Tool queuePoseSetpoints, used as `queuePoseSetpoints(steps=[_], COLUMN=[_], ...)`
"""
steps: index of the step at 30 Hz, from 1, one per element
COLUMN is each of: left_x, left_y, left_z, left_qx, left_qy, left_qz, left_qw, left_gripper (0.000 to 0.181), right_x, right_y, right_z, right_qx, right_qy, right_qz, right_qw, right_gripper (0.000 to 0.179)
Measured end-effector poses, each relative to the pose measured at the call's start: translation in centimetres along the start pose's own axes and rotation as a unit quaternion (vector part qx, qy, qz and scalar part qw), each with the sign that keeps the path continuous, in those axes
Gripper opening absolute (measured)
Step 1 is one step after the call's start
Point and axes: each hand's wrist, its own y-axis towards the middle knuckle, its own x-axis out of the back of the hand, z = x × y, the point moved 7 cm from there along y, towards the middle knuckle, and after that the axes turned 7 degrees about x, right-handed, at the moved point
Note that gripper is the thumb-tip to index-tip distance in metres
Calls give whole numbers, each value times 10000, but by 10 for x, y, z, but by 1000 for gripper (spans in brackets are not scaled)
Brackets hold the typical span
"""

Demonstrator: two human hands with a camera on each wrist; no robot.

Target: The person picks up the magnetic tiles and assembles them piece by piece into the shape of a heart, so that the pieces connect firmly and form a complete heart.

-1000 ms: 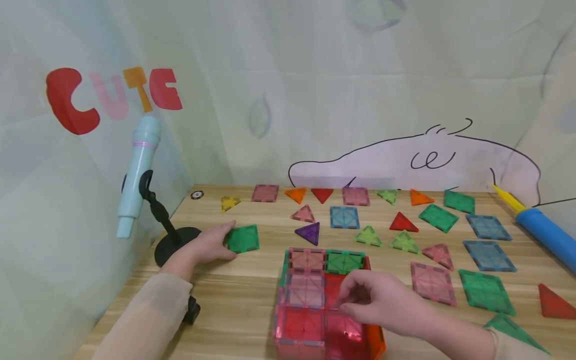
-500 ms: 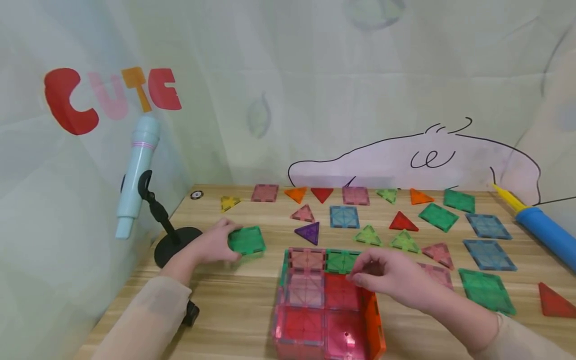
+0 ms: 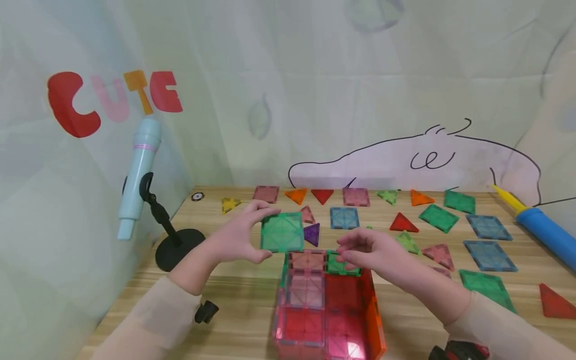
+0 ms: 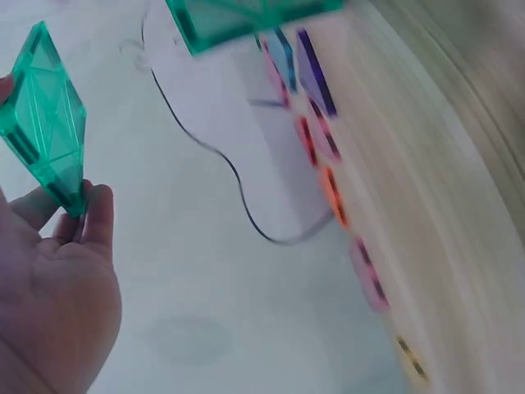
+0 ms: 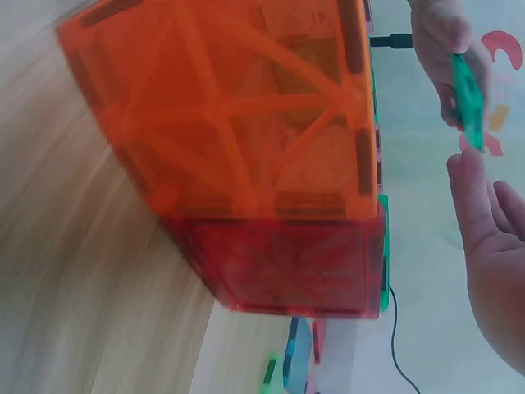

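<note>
My left hand [image 3: 236,237] pinches a green square magnetic tile [image 3: 282,232] by its edges, thumb below and fingers above. The tile stands upright in the air behind a box-shaped tile structure [image 3: 306,290]. This structure has pink and red squares, a green tile [image 3: 342,264] at its far right edge and an orange wall [image 3: 377,325] on the right. Over its far right corner hovers my right hand [image 3: 380,252], fingers loosely bent and holding nothing. In the right wrist view, the fingertips of my right hand [image 5: 496,246] are close to the held tile [image 5: 469,103]; contact is unclear.
Loose square and triangular tiles lie across the back and right, including a blue square [image 3: 344,218] and a purple triangle [image 3: 312,235]. A light-blue microphone [image 3: 139,175] on a black stand [image 3: 180,250] is at left. A blue pump-like tube [image 3: 546,235] lies at right.
My left hand has lifted the green tile off the table, tipped it upright and carried it right towards the structure. My right hand has moved from inside the structure up to its far edge.
</note>
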Motion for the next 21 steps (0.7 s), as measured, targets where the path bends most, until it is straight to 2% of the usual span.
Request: queuePoseSetpoints(steps=[7,11,15,18,21], left_x=[-23,-33,-38,-41,-45], left_y=[6,8,8,8,9], left_z=[-35,-48,-59,-65,-65], left_qx=[-617,-932,-1206,-1342,-1211], left_qy=[-162,-257,-365,-428,-676], left_qz=[410,563,603,663,869], left_qw=[9971,9937,9902,9878,9865], left_gripper=[78,78,79,81,78], right_x=[-9,-8,-3,0,3], right_y=[12,15,14,12,9], right_z=[-3,-5,-5,-7,-8], right_qx=[-80,-104,-48,-64,-35], right_qy=[394,752,864,739,687], right_qz=[3,-211,-436,-457,-376], right_qw=[9992,9969,9953,9962,9969], right_gripper=[51,44,34,31,28])
